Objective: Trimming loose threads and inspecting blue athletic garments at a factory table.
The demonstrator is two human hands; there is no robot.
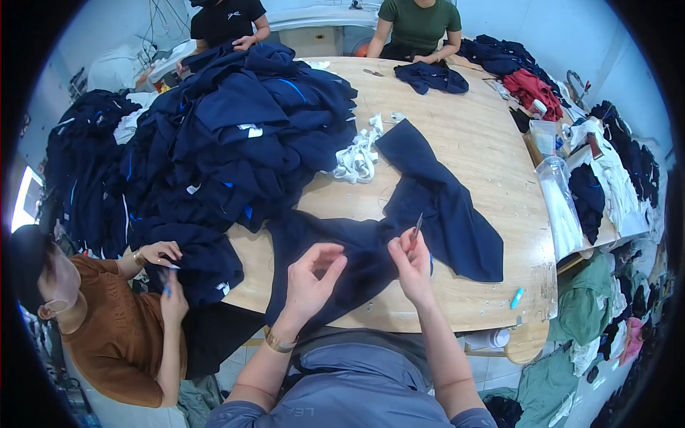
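Note:
A navy garment [457,214] lies spread over the table edge in front of me, one long part reaching up and to the right. Above it my right hand [412,267] is closed around small thread snips [419,224], whose pointed tip sticks up past the fingers. My left hand [314,279] hovers over the garment's left part, thumb and fingers curved and apart. I see nothing held in it, though a fine thread would be too small to make out.
A big heap of navy garments [242,135] covers the table's left side. White trimmings [357,160] lie mid-table, and a turquoise marker [516,298] lies at the right. A co-worker in brown [114,321] sits close at left; two others [421,28] work across the wooden table [492,164].

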